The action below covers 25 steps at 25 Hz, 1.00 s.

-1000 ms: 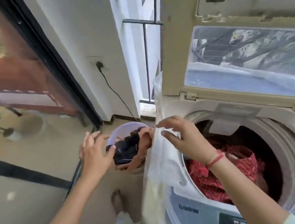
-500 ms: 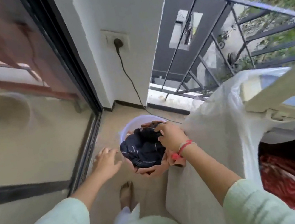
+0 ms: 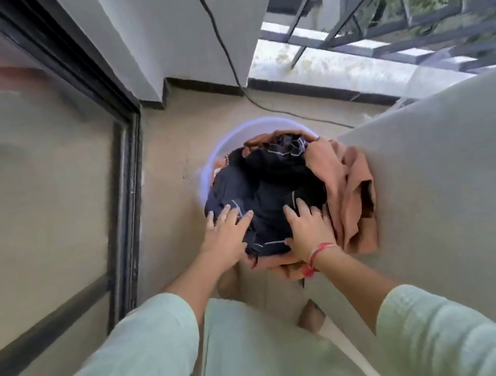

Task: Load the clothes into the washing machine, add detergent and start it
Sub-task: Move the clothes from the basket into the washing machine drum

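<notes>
The left hand (image 3: 226,234) is lying on the dark clothes (image 3: 266,184), fingers spread and fairly straight. The right hand (image 3: 308,227) is pressing flat beside it, and neither is gripping. The clothes are sitting heaped in a pale tub (image 3: 225,142) on the floor (image 3: 161,156), an orange cloth (image 3: 349,189) hanging against the covered washing machine (image 3: 452,168).

Black cable (image 3: 223,43) hangs down the wall (image 3: 165,26); metal railing (image 3: 441,15) at right.
</notes>
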Tool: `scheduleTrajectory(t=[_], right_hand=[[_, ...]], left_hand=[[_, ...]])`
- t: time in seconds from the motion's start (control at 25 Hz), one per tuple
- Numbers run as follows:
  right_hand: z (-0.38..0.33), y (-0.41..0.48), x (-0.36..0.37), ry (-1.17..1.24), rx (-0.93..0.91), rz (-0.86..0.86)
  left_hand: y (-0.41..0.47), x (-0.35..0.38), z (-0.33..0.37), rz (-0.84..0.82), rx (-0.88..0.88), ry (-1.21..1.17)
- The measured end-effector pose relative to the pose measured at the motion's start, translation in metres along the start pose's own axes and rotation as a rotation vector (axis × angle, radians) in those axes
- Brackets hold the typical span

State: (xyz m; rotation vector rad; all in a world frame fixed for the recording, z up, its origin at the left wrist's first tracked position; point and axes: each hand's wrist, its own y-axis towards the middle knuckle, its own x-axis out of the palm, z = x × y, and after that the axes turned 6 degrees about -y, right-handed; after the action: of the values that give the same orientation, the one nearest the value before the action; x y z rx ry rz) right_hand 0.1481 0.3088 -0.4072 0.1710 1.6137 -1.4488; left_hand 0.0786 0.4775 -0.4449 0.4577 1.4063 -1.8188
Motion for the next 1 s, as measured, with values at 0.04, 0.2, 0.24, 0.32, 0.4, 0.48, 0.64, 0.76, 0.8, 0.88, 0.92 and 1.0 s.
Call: scheduleTrajectory(t=[0.04, 0.2, 0.24, 0.32, 0.4, 0.48, 0.64, 0.76, 0.8, 0.88, 0.92, 1.0], right_hand=[[0.001, 0.012, 0.013, -0.032, 0.012, -0.024], [0.007, 0.027, 0.032, -0.213, -0.105, 0.011], [0.010, 0.025, 0.032, -0.154, -0.120, 0.067], [0.016, 0.013, 0.024, 0.152, -0.057, 0.213], [0.023, -0.007, -0.001, 0.536, 0.076, 0.381], [0.024, -0.032, -0.039, 0.758, 0.138, 0.490], [0.021, -0.095, -0.126, 1.055, 0.054, 0.777], [0.035, -0.145, -0.188, 1.164, 0.074, 1.007], [0.046, -0.164, -0.207, 1.196, 0.088, 1.092], [0.071, -0.200, -0.245, 1.249, 0.097, 1.263], [0.083, -0.220, -0.265, 1.255, 0.064, 1.341], [0.105, -0.267, -0.298, 1.206, -0.072, 1.449]], left_hand=[[0.016, 0.010, -0.003, -0.055, 0.035, 0.060], [0.039, 0.031, 0.000, -0.136, 0.064, 0.085], [0.036, 0.030, 0.003, -0.079, 0.054, 0.017], [0.020, 0.018, 0.005, 0.119, -0.008, -0.208], [-0.003, -0.012, 0.005, 0.354, -0.070, -0.420], [-0.027, -0.053, 0.006, 0.500, -0.087, -0.521], [-0.072, -0.146, 0.029, 0.727, 0.002, -0.523], [-0.109, -0.217, 0.056, 0.858, 0.127, -0.517], [-0.126, -0.239, 0.066, 0.882, 0.196, -0.481], [-0.159, -0.274, 0.081, 0.918, 0.309, -0.279], [-0.176, -0.289, 0.089, 0.945, 0.340, -0.175], [-0.210, -0.321, 0.111, 1.052, 0.312, -0.099]])
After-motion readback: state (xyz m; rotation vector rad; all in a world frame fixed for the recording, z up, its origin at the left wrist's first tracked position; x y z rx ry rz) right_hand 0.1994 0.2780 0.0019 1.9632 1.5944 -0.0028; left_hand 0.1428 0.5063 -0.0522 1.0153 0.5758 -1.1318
